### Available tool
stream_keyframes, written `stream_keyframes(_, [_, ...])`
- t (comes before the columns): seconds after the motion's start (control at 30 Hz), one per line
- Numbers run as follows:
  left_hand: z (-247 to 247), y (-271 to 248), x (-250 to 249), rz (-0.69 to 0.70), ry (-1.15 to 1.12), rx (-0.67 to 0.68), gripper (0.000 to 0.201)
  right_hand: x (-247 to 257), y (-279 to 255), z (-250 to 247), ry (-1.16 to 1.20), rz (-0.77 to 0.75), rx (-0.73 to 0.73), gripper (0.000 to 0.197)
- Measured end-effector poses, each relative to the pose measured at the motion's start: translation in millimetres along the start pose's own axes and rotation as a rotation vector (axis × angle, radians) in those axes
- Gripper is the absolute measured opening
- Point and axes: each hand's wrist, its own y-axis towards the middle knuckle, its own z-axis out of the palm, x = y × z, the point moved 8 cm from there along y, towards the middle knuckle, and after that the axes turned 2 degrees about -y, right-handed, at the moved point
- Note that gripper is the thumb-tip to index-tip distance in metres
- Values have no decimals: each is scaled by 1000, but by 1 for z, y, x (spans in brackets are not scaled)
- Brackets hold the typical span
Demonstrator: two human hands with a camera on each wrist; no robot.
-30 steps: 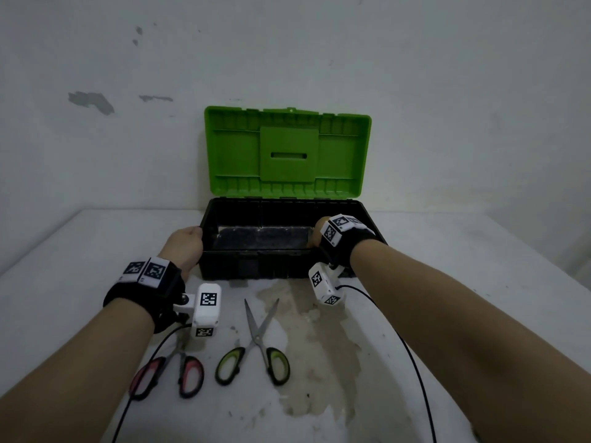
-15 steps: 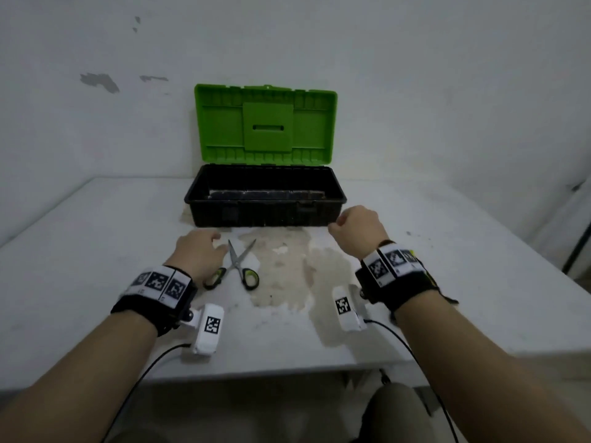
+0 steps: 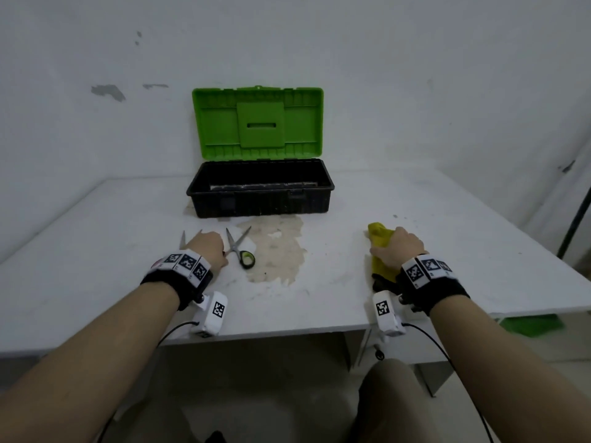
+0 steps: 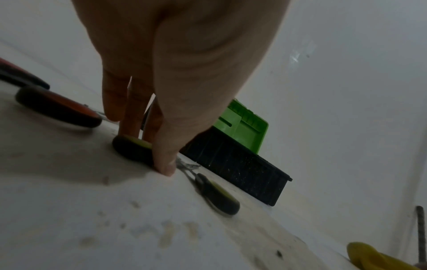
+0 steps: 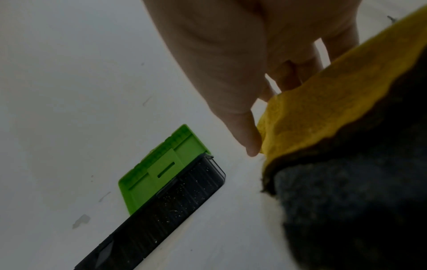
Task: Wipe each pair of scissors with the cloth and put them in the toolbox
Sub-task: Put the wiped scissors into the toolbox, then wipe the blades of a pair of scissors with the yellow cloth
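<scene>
The toolbox [image 3: 260, 193] stands open at the back of the table, its green lid [image 3: 257, 123] upright and its black base showing nothing inside. Green-handled scissors [image 3: 240, 249] lie open in front of it. My left hand [image 3: 209, 247] covers their left handle, and in the left wrist view fingers and thumb pinch that handle [image 4: 131, 146]. Red-handled scissors [image 4: 57, 107] lie just left of it, only their blade tips [image 3: 183, 239] visible from the head camera. My right hand [image 3: 395, 251] grips a yellow and dark cloth [image 3: 379, 239] on the table's right side, thumb [image 5: 249, 138] against its edge.
A brownish stain [image 3: 275, 251] spreads over the white table between my hands. The table's front edge [image 3: 287, 330] runs just behind my wrists. A dark pole [image 3: 575, 219] and something green [image 3: 531, 326] on the floor lie beyond the right edge.
Both hands left the toolbox and drew back. The left hand came down on the scissors, and the right hand swung right onto the cloth. The head camera pulled away from the table.
</scene>
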Motion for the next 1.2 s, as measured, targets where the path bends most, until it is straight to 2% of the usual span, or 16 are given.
stream_keyframes(0.07, [1, 1, 2, -3, -27, 24, 20, -1, 2, 0, 27, 5, 35, 43])
stream_keyframes(0.13, [1, 1, 4, -11, -105, 31, 19, 0, 4, 1, 79, -25, 59, 35])
stream_keyframes(0.27, [-10, -11, 3, -2, -328, -35, 23, 10, -2, -2, 182, -134, 83, 34])
stream_keyframes(0.4, [-17, -26, -7, 61, -616, -52, 6, 29, -21, -7, 527, -183, 119, 34])
stream_keyframes(0.6, [-19, -60, -44, 144, -1104, -56, 12, 63, -60, -14, 939, -225, 188, 31])
stream_keyframes(0.73, [-10, -79, -61, 227, -1160, -36, 9, 74, -84, -11, 1096, -246, 226, 24])
stream_keyframes(0.8, [-5, -88, -70, 242, -1165, -31, 16, 77, -94, -6, 1136, -248, 247, 18])
stream_keyframes(1.0, [3, -94, -82, 232, -1179, -38, 23, 81, -103, 0, 1145, -330, 234, 15])
stream_keyframes(1.1, [2, -94, -84, 245, -1157, -36, 22, 76, -96, 1, 1128, -326, 210, 13])
stream_keyframes(1.2, [10, -89, -82, 214, -1195, 13, 30, 69, -93, 0, 1107, -308, 232, 12])
